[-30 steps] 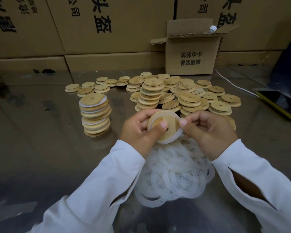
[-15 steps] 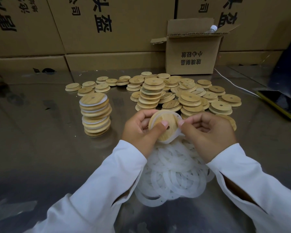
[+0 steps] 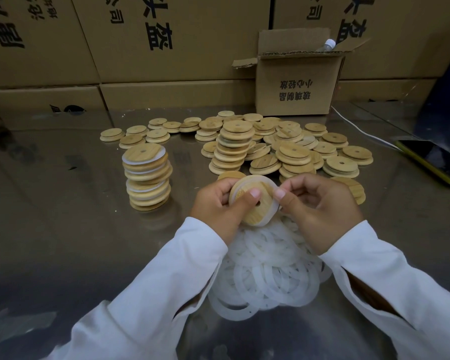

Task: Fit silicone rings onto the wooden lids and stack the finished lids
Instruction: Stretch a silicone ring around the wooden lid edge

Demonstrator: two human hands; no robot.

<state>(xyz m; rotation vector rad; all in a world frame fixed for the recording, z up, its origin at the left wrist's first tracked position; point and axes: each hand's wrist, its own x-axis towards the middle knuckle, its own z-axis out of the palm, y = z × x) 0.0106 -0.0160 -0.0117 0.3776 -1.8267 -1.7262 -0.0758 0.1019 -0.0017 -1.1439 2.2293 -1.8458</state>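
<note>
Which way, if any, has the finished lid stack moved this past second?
No. The finished lid stack keeps its place against the open box.

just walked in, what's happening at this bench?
A person is fitting a silicone ring onto a wooden lid. The left hand grips the lid while the right hand pinches the ring at the lid's right edge. A pile of loose rings lies on the metal table under the hands. A stack of ringed lids stands to the left, and a heap of bare lids sits behind.
</note>
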